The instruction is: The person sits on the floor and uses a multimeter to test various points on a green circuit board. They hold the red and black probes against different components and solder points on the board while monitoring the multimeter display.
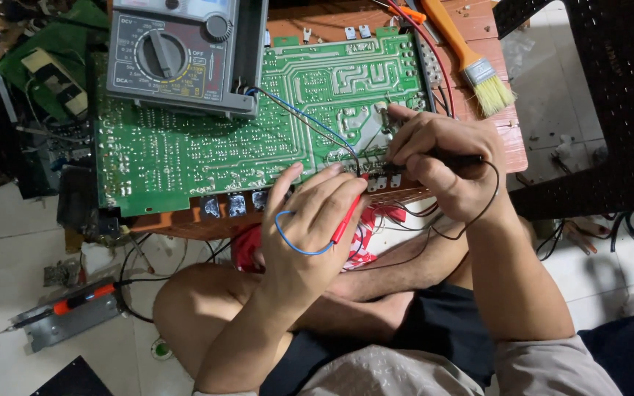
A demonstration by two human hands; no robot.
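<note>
Pinching red probe (pixel 348 216) in left hand (pixel 310 220), black probe (pixel 442 161) in right hand (pixel 445 165), both on green circuit board (pixel 207 147).

paintbrush (pixel 478 70) (yellow bristles), soldering iron (pixel 67 303) on floor, black chair (pixel 610 95)

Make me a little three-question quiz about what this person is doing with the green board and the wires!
1. True or false: the left hand holds a red probe against the green circuit board.
2. What lies at the top right of the wooden table? A) a hammer B) a brush with an orange handle C) a cup
3. What grey tool with a round dial rests on the top of the board?

Key
1. True. The right hand holds a black probe close beside it.
2. B, the brush.
3. A multimeter.
</note>
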